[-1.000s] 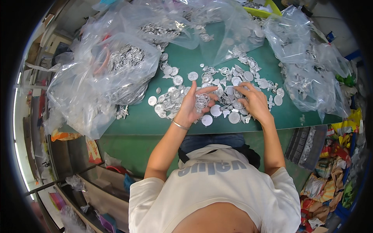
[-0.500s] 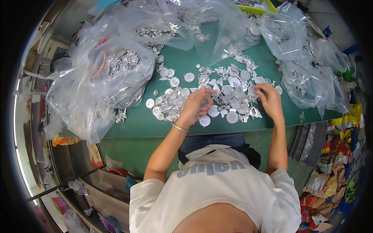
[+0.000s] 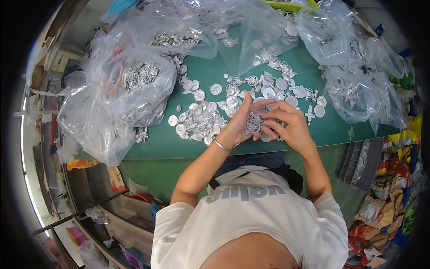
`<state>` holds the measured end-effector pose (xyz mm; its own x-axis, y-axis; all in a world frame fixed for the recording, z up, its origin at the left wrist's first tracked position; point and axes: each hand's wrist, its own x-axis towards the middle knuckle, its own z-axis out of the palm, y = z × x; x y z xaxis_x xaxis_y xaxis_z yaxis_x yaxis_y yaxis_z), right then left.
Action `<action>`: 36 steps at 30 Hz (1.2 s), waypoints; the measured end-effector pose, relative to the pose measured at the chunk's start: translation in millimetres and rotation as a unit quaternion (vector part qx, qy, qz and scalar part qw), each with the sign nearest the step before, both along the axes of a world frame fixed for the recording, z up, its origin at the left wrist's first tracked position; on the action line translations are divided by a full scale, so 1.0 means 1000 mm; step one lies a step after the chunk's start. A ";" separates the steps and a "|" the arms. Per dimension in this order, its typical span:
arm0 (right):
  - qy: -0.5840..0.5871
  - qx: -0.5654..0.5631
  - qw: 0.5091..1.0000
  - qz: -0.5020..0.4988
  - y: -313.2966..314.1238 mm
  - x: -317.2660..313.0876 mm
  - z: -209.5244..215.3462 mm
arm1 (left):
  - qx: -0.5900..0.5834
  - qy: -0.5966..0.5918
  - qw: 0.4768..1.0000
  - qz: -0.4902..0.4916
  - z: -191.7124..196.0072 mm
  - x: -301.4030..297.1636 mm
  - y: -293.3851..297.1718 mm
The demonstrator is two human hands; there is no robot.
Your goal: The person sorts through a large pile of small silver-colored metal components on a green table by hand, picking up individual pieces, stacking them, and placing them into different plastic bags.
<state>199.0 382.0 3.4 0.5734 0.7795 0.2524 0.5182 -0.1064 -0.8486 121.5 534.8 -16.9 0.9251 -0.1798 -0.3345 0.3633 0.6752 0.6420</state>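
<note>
Pendants (image 3: 254, 124), silver-grey, openwork, clustered in left hand (image 3: 240, 122)

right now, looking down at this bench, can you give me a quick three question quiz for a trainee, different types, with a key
1. Multiple choice: the bracelet is worn on (a) the right wrist, (b) the left wrist, (c) both wrists?
2. True or false: the tabletop is bright red.
3. Short answer: what does the left hand hold?

Key:
1. b
2. False; it is green.
3. A cluster of silver-coloured metal pieces.
</note>
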 end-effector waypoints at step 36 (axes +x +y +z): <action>-0.132 -0.125 0.961 -0.209 0.002 0.121 -0.059 | 0.232 0.017 0.961 0.151 -0.036 0.029 0.021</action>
<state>320.5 384.3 -56.0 0.7916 0.5497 0.2669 0.5793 -0.5361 -0.6140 150.8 556.3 -52.9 0.8984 0.2718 -0.3450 0.2219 0.3968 0.8907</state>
